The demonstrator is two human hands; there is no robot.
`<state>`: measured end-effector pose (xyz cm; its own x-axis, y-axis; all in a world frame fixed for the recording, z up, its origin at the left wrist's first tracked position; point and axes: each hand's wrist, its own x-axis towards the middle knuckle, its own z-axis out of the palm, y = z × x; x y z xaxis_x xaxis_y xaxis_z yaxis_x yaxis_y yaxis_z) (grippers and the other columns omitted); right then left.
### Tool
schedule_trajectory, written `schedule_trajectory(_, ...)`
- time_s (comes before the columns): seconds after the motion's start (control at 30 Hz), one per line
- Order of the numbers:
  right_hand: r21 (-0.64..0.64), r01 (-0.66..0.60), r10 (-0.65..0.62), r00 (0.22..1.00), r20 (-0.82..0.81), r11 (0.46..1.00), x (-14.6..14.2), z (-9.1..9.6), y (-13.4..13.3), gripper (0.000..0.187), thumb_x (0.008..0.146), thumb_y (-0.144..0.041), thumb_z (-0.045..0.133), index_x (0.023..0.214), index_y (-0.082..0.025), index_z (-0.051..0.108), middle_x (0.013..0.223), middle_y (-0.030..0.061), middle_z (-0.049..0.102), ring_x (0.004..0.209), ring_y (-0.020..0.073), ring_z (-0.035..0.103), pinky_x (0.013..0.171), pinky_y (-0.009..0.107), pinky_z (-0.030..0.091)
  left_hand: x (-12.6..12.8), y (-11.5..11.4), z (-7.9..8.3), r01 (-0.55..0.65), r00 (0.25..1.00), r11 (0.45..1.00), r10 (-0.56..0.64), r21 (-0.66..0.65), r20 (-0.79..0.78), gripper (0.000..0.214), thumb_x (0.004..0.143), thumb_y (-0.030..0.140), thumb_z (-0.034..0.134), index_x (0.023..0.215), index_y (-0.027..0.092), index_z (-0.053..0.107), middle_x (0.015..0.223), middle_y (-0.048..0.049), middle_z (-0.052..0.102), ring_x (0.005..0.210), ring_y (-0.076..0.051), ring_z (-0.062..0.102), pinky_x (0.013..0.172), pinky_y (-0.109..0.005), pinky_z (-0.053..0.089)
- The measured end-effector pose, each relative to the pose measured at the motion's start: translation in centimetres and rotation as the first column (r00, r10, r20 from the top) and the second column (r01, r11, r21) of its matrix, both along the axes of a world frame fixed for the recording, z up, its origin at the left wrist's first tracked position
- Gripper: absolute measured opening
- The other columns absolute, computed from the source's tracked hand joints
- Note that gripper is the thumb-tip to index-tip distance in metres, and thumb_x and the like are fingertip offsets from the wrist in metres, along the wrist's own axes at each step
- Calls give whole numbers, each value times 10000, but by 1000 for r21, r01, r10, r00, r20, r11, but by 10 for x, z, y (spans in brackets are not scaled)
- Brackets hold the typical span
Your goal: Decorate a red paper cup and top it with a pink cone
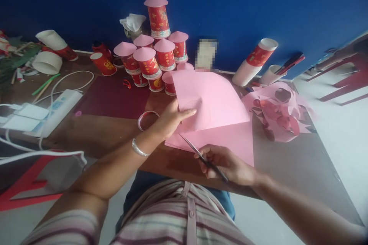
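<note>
My left hand (171, 116) pinches the left edge of a pink sheet of paper (212, 99), thumb on top. That sheet has a curved upper edge and is raised over the table. Under it lies more pink paper (230, 139), flat near the table's front. My right hand (222, 162) is closed around dark-handled scissors (198, 151). Their blades look together and point up and left, with the tip close to the lower left corner of the held sheet. Whether the tip touches the paper, I cannot tell.
Red paper cups with pink cone tops (148, 63) stand stacked behind the paper. Pink scraps (281, 111) pile at the right. A white power strip (57, 111) with cables lies at the left. Near the blue wall are stacked cups (254, 63) and a pen cup (273, 74).
</note>
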<state>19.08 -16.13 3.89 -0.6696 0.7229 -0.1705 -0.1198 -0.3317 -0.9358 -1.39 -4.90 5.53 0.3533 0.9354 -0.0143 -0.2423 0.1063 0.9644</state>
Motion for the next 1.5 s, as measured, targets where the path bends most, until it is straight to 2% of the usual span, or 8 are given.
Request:
schedule_trajectory(0.1,-124,-28,27,1000,-5,992,-2,5,-21,560,841,-558,786,1161,-137,601,815,23,644,696,102,582,650,240,467,8,-13,-10,61,991,982,-38,-177,128,601,714,266,854,1274,150,670,1303,-127,716,1245,-317,647,1079,-424,494)
schedule_trajectory(0.23,-44,-61,65,994,87,997,11,14,-42,501,830,-554,798,1058,-142,628,873,74,686,756,125,609,675,249,489,14,-31,-20,155,979,917,-92,-367,183,570,696,254,876,1233,176,704,1220,-101,744,1147,-272,684,969,-361,547)
schedule_trajectory(0.4,-104,-31,31,1000,1,994,26,16,-45,589,831,-573,789,1211,-170,590,913,64,677,777,132,619,677,257,502,13,-42,-16,214,972,814,-122,-540,202,462,715,253,864,1151,161,738,1059,-90,772,917,-212,720,764,-293,578)
schedule_trajectory(0.6,-87,-15,17,999,31,996,22,15,-37,588,828,-600,784,1192,-172,610,912,51,667,811,127,599,731,254,487,5,-45,5,22,960,900,102,-435,260,509,721,174,834,1211,163,697,1046,-68,778,1071,-241,717,990,-353,556)
schedule_trajectory(0.77,-154,51,-22,983,184,987,11,15,-37,568,881,-619,714,1206,-168,598,890,45,660,792,136,597,741,275,483,-5,-50,0,-157,950,910,246,-383,195,546,735,205,836,1256,175,675,1075,-65,768,1122,-231,697,1040,-367,529)
schedule_trajectory(0.97,-108,171,-130,940,315,979,1,24,-39,527,895,-676,643,1080,-183,618,895,45,659,764,138,568,703,275,479,-8,-57,-20,-189,967,949,224,-253,117,441,753,245,834,1170,172,710,1127,-70,760,1159,-257,680,1057,-371,517)
schedule_trajectory(1.17,-120,300,-254,920,299,946,-9,17,-43,550,923,-698,580,1052,-165,614,885,53,664,746,144,594,729,303,508,-3,-66,-21,-122,992,981,120,-152,-27,263,830,294,745,1048,148,725,1041,-79,751,1046,-263,688,960,-360,548)
schedule_trajectory(1.5,-213,411,-369,905,214,886,-23,12,-49,471,993,-638,506,1108,-189,590,1020,87,684,891,179,674,838,357,599,5,-78,-34,-228,974,952,224,-203,-42,494,796,291,792,1256,181,649,1195,-99,708,1245,-303,622,1073,-405,496)
